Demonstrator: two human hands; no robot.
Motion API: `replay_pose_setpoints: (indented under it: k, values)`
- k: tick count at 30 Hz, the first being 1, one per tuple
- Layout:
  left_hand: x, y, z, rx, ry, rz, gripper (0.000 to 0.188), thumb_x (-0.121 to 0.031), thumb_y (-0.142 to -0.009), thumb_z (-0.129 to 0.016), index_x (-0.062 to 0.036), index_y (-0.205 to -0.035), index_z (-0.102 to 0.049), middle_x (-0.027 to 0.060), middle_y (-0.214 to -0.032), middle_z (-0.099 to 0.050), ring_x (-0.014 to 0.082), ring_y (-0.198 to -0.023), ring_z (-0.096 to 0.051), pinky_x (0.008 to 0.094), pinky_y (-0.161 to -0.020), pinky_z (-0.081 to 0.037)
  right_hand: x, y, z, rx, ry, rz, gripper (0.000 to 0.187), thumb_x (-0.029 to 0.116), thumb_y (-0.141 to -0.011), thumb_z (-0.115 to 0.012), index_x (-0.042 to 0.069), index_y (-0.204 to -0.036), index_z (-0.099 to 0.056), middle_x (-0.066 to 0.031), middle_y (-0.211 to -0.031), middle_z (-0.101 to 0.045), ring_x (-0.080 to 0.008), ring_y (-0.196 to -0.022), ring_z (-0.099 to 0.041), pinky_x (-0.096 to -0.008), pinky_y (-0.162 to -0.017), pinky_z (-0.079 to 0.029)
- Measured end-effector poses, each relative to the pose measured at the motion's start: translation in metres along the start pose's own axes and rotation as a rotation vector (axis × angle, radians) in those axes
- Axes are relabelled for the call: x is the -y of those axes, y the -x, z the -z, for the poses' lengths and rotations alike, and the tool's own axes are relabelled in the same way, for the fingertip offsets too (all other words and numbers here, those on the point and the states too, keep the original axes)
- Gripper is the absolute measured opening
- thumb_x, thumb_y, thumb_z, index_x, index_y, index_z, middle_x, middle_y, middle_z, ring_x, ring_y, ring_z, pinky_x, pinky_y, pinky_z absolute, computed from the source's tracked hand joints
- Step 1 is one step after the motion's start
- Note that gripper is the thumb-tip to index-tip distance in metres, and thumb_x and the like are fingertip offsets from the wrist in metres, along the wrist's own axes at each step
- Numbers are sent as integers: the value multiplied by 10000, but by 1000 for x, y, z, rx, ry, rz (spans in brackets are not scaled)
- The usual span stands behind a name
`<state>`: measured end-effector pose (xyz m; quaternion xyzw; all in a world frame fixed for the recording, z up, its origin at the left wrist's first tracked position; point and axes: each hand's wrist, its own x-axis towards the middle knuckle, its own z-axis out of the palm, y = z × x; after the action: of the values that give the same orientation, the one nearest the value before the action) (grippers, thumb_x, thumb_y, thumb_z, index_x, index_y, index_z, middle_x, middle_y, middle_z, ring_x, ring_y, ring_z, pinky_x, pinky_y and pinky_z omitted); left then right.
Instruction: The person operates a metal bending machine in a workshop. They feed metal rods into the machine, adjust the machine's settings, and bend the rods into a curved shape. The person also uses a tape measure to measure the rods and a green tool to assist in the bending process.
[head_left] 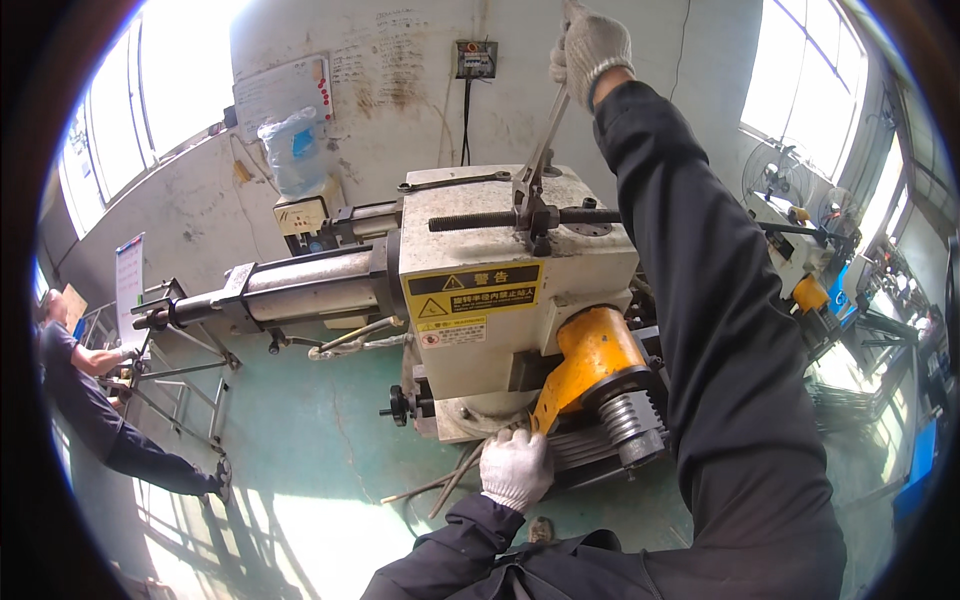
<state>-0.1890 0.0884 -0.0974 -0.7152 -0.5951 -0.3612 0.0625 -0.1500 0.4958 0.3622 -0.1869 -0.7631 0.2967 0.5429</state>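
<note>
Workshop: large cream machine [475,370], yellow hazard label [475,290], stands on green floor [300,425]; behind it, stained wall [415,135], electrical box [476,60]; right of it, second machine [788,246], fan [776,174].

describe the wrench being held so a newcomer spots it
On the big cream machine, a threaded rod runs across the top. Near it, a long steel wrench slants up into the gloved right hand; the other wrench lies flat.
</note>
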Motion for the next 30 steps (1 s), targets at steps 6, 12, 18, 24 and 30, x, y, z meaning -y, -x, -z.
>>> replay_pose_setpoints:
  k: [6,12,18,24,30]
  values:
    - [0,-1,1,26,5,10,176,-239,-842,-811,-99,-878,-710,141,-858,-705,379,-854,-731,540,-732,-588,-25,-27,-17,-37,-213,-144,266,308,-1177,-533,146,-1020,-674,-29,-762,-601,-218,-669,-585,-463,-591,-469]
    - [0,0,0,25,-22,11,174,-234,-831,-810,-101,-886,-713,134,-858,-703,376,-848,-727,536,-730,-588,65,118,-56,-291,-225,418,421,367,-1164,-645,132,-825,-559,-10,-657,-491,-163,-538,-452,-352,-501,-330]
    - [-4,6,0,-7,-15,9,178,-230,-829,-812,-106,-895,-703,133,-879,-687,373,-865,-712,530,-736,-560,83,315,-73,-250,-502,598,431,220,-1187,-658,45,-797,-604,-15,-709,-551,-110,-629,-494,-301,-564,-360]
    - [-4,7,6,-28,-18,-9,146,-222,-850,-802,-111,-851,-708,132,-857,-695,379,-877,-721,534,-730,-562,146,222,-2,-143,-519,405,430,272,-1196,-582,144,-791,-518,18,-638,-402,-132,-512,-397,-341,-494,-342]
    - [-4,8,2,-34,-30,6,144,-217,-831,-806,-113,-843,-707,137,-848,-697,384,-857,-719,539,-726,-562,133,122,-22,-372,-482,156,540,453,-1160,-661,183,-718,-508,-1,-537,-432,-195,-395,-422,-386,-408,-323]
